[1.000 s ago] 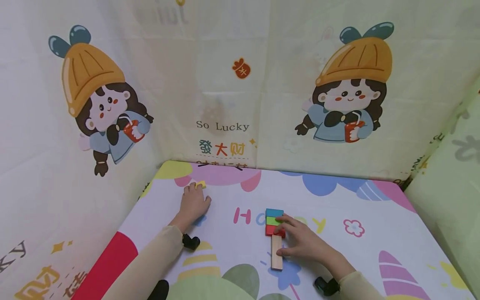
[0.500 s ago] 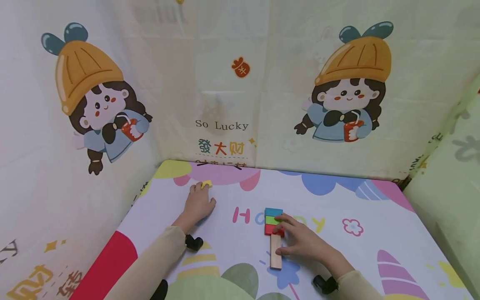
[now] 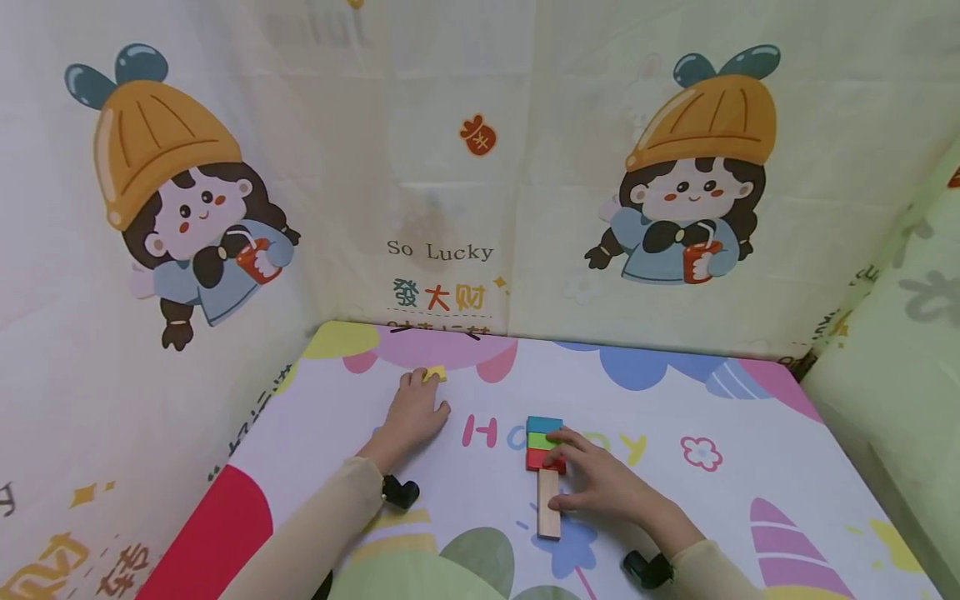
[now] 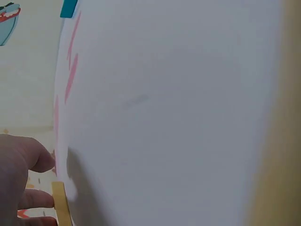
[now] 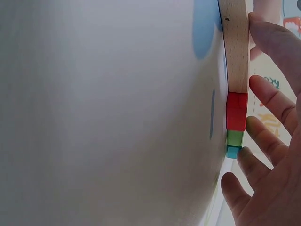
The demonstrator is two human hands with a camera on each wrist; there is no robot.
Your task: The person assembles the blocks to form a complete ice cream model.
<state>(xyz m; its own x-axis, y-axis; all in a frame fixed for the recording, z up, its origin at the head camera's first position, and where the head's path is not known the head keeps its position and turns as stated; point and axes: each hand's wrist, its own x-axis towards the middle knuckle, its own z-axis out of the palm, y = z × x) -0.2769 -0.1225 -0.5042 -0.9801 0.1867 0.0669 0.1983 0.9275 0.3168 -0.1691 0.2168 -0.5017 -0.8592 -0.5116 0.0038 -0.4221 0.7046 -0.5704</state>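
Over the table's far left part, my left hand (image 3: 412, 414) touches a small yellow block (image 3: 437, 373) with its fingertips, the thumb held apart. The left wrist view shows two fingers against this yellow block (image 4: 60, 202), which lies flat. My right hand (image 3: 600, 479) rests with spread fingers on a group of blocks. A blue block (image 3: 540, 424), a green block (image 3: 538, 440) and a red block (image 3: 536, 459) lie side by side, partly covered by fingers. Below the red one, a long plain wooden block (image 3: 548, 512) extends toward me, with the thumb on it.
The white table (image 3: 480, 492) carries printed shapes and letters. A patterned cloth wall (image 3: 555, 250) stands behind its far edge, with more cloth at both sides. Each forearm carries a black wrist camera, such as the right wrist camera (image 3: 648, 570).
My left hand has slid the yellow block to the right along the table's far part. The right hand stays on the blocks. The head view has shifted slightly.
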